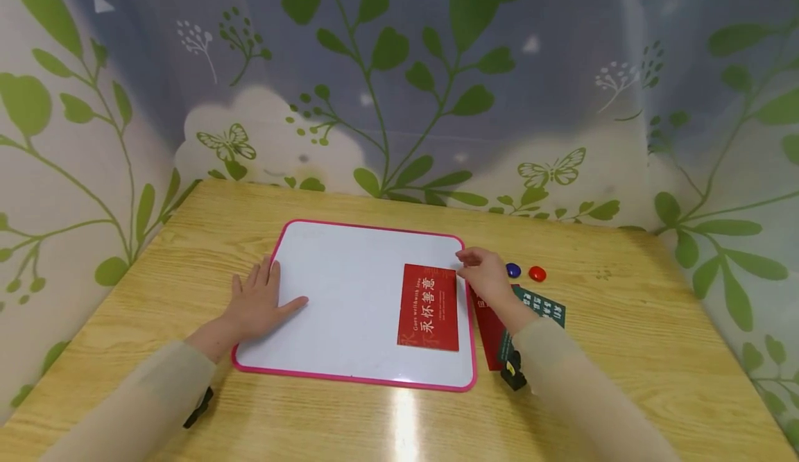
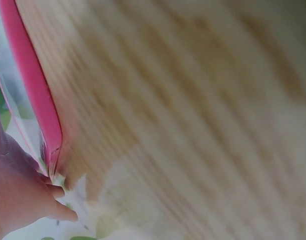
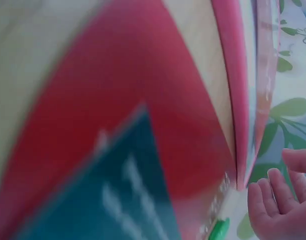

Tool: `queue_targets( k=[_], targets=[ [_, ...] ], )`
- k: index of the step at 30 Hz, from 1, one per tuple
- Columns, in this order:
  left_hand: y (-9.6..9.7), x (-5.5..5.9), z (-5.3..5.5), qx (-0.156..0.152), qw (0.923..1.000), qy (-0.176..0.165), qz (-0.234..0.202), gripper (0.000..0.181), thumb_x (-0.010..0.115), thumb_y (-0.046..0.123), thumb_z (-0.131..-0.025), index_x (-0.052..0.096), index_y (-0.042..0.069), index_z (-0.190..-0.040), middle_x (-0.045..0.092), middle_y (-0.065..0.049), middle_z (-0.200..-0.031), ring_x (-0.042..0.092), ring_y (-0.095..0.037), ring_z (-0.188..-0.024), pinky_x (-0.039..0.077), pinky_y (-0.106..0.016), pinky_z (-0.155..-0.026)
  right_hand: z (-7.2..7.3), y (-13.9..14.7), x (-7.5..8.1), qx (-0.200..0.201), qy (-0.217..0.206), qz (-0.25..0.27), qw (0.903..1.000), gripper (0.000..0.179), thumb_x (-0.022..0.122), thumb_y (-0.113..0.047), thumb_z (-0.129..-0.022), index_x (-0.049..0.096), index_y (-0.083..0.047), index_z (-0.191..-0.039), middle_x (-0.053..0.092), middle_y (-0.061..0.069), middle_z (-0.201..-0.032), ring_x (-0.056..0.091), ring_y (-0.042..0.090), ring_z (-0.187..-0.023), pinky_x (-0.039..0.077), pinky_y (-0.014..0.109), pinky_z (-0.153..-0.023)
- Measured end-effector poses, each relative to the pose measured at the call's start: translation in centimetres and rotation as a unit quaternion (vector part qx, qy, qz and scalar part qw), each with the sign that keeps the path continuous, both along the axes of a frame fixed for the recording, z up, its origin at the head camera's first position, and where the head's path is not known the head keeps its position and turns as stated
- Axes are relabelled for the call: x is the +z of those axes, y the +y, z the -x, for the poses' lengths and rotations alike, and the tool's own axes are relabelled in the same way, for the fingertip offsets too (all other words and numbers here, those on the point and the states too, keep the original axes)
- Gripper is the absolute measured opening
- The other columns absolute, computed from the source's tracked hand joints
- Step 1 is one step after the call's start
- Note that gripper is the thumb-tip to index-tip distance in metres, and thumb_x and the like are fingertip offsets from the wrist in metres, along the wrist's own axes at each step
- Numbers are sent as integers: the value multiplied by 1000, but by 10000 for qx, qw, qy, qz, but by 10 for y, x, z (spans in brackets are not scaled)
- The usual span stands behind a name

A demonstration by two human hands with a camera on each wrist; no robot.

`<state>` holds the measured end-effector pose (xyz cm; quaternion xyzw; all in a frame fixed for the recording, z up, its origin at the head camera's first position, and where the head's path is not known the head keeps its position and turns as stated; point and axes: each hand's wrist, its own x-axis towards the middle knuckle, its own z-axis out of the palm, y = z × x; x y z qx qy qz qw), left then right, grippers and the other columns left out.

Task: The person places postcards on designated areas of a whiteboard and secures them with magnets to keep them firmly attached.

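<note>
A whiteboard [image 1: 337, 295] with a pink rim lies flat on the table, and a red card [image 1: 431, 309] with white and gold lettering lies on its right part. My left hand [image 1: 256, 306] rests spread across the board's left edge, thumb over the white surface. Over the board's right rim, close to the red card's upper right corner, is my right hand [image 1: 485, 275]. Its fingers are loosely bent, and nothing shows between thumb and fingers in the right wrist view.
Right of the board, a dark green card [image 1: 549, 304] overlaps another red card [image 1: 490, 330], both partly under my right wrist. Beyond them sit a blue round piece [image 1: 513, 270] and a red one [image 1: 537, 274]. A leaf-patterned curtain [image 1: 399, 101] borders the wooden table [image 1: 624, 351].
</note>
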<state>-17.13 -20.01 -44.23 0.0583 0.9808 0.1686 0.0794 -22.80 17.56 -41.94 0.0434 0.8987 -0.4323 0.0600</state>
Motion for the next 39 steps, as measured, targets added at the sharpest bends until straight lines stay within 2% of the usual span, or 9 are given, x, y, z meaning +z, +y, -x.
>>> queue_targets(
  k=[7,11,16,22,27,29,32,35,39],
  targets=[
    [2,-2,3,-58,10000,5,-63,94,49,56,-89,13,-10,-145,5,-34,-151,4,-54,-137,-3,-71,-105,-4,29,8,224,428,-441,9979,35,57,-14,-91,56,-2,-124,54,19,-130,49,34,-120,46,46,-94],
    [11,-1,5,-180,9997,146,119,92,48,57,-89,16,-9,-145,9,-34,-151,6,-53,-138,0,-72,-104,-7,48,9,376,609,-700,9950,35,56,-13,-91,56,-1,-125,53,22,-131,61,32,-84,51,39,-70],
    [29,7,5,-400,9990,164,130,91,48,57,-90,16,-7,-146,9,-32,-152,6,-51,-139,0,-71,-105,-8,68,10,268,693,-1055,9916,36,52,-15,-93,55,0,-125,50,24,-133,56,36,-99,48,46,-85],
    [58,9,9,-758,9966,304,61,89,48,57,-89,17,-4,-147,8,-28,-154,5,-48,-141,-1,-70,-107,-10,84,12,158,764,-1065,9913,35,52,-11,-92,55,2,-124,54,27,-126,39,17,-46,38,29,-49],
    [90,12,8,-1199,9924,212,157,89,48,59,-88,16,2,-149,7,-23,-156,4,-44,-143,-1,-67,-109,-14,93,13,114,933,-1271,9874,33,54,-10,-92,56,4,-122,54,28,-127,56,29,-66,48,36,-60],
    [105,14,6,-1461,9889,190,194,88,48,59,-88,16,4,-150,8,-21,-156,4,-42,-144,0,-66,-110,-15,96,14,97,983,-1353,9859,33,54,-9,-91,57,4,-121,53,28,-128,56,32,-73,48,38,-65],
    [125,14,1,-1967,9799,158,278,87,48,59,-88,16,8,-150,8,-18,-157,5,-40,-144,2,-63,-112,-16,100,15,83,964,-1354,9860,33,55,-9,-91,57,5,-121,53,29,-128,49,26,-58,44,33,-55],
    [142,13,-5,-2546,9667,53,264,84,49,58,-88,17,13,-151,9,-13,-158,7,-37,-145,4,-59,-114,-17,103,17,75,948,-1367,9860,33,55,-8,-91,57,6,-120,53,29,-127,32,16,-47,34,27,-49],
    [157,11,-14,-3208,9464,-226,292,78,49,57,-89,19,20,-151,10,-7,-159,7,-32,-146,6,-54,-116,-18,107,18,60,981,-1500,9838,32,56,-9,-91,58,6,-119,54,29,-126,33,12,-51,36,27,-55]
  ],
)
